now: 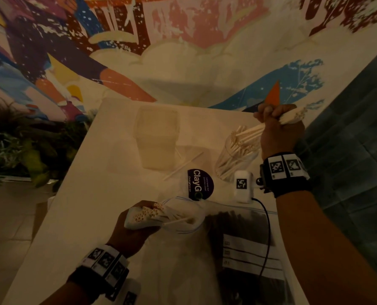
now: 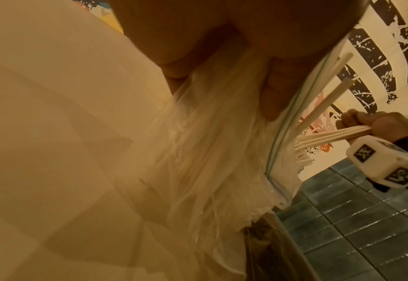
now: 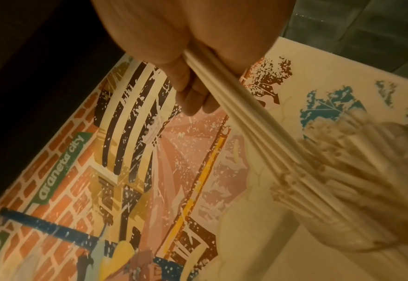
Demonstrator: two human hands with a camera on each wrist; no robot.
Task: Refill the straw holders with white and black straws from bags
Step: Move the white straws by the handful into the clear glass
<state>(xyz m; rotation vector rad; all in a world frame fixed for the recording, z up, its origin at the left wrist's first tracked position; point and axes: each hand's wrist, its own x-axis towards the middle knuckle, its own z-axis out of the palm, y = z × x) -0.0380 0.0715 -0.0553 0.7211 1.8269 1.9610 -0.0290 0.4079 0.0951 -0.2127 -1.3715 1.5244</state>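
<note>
Left hand (image 1: pixel 130 227): grips bag (image 1: pixel 178 216) of white straws at near table edge; keep its mouth up. Right hand (image 1: pixel 280 126): fist clasps a bundle (image 3: pixel 234 114), tips entering far glass holder (image 1: pixel 236 159). Lower upright, release gently.

A café corner: painted mural wall (image 1: pixel 183 40), straw-stocked counter (image 1: pixel 84 194).

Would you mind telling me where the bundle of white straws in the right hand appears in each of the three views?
Head: bundle of white straws upper right, gripped by the right hand above the clear holder.
Left wrist: right edge, beyond the bag.
Right wrist: centre diagonal.
Shared landmark: the wall mural.
</note>
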